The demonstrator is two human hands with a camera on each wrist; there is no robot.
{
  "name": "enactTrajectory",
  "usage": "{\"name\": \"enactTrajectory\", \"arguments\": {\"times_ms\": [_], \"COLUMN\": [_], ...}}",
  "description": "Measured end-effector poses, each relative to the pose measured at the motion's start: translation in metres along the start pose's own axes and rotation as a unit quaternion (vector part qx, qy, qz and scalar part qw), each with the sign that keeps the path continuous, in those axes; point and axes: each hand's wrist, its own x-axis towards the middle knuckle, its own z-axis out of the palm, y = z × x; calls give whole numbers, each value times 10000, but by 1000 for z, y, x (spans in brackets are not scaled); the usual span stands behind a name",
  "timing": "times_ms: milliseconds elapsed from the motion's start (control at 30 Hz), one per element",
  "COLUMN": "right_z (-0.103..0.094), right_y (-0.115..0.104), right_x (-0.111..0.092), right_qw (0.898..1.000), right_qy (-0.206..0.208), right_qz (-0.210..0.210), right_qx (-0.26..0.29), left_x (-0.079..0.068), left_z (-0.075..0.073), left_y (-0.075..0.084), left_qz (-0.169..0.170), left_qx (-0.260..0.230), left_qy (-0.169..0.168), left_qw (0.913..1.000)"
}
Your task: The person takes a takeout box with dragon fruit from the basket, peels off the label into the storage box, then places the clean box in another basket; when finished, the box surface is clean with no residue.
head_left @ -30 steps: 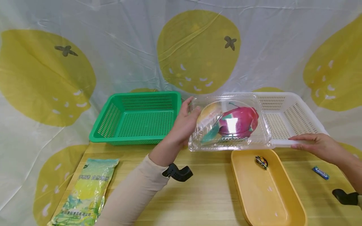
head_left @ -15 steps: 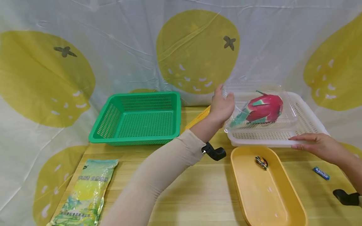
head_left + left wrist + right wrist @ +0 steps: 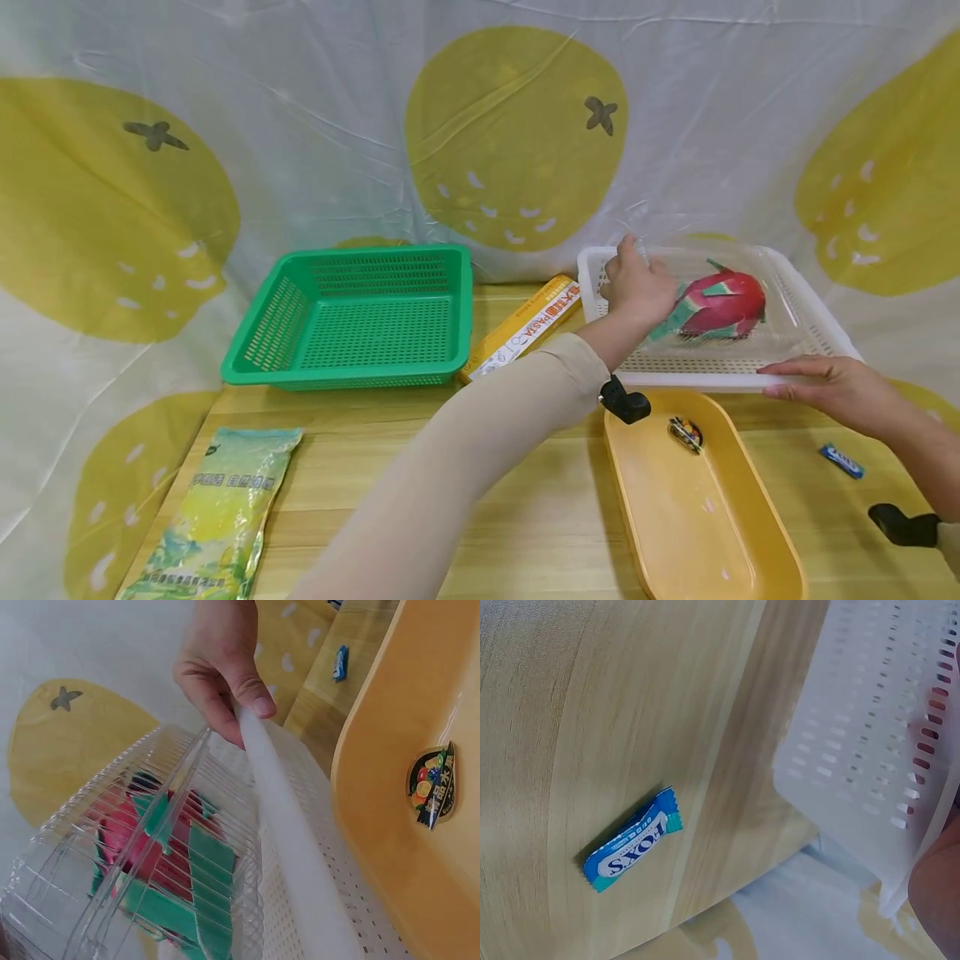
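Note:
My left hand (image 3: 637, 287) holds the left end of a clear plastic clamshell box (image 3: 71, 847). Inside that box lies a red dragon fruit (image 3: 727, 304) with green scales. The box is within or just over the white perforated basket (image 3: 697, 381); whether it touches the basket's bottom cannot be seen. At the basket's front right, my right hand (image 3: 847, 390) pinches the rim between thumb and fingers. The left wrist view shows this grip from the other side, with the box close against the rim. My left fingertips are largely hidden in the head view.
A green perforated basket (image 3: 345, 375) stands at the left, with a yellow pasta box (image 3: 525, 329) beside it. In front are a yellow tray (image 3: 697, 508) holding a small fruit-printed label (image 3: 686, 435), a blue-wrapped FOX'S candy (image 3: 634, 844) and a green-yellow bag (image 3: 217, 517).
My left hand has carried the clear box rightward from in front of the gap between the baskets to the white basket. The pasta box has come into view. My right hand stays on the rim.

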Motion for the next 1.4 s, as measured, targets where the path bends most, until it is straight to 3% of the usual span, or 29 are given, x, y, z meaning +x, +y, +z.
{"name": "enactTrajectory", "arguments": {"times_ms": [233,767,1000,1167,1300,1400], "right_z": [-5,-1,0,2,4,5], "right_y": [-2,-1,-6,-9,-10,-10], "right_x": [0,-6,-1,2,4,6], "right_qw": [10000,9997,9996,9997,9992,9989], "right_qy": [6,128,151,103,245,321], "right_qz": [75,-35,-116,-130,-268,-315], "right_qx": [6,199,187,190,166,154], "left_x": [7,4,9,15,19,18], "left_z": [22,55,52,46,37,28], "left_y": [0,-29,-38,-37,-35,-35], "left_qz": [-222,-346,-390,-532,-280,-36], "left_qx": [200,404,403,827,1138,1093], "left_qy": [278,71,-192,-484,-662,-742], "left_qw": [9992,9986,9982,9940,9909,9912]}}
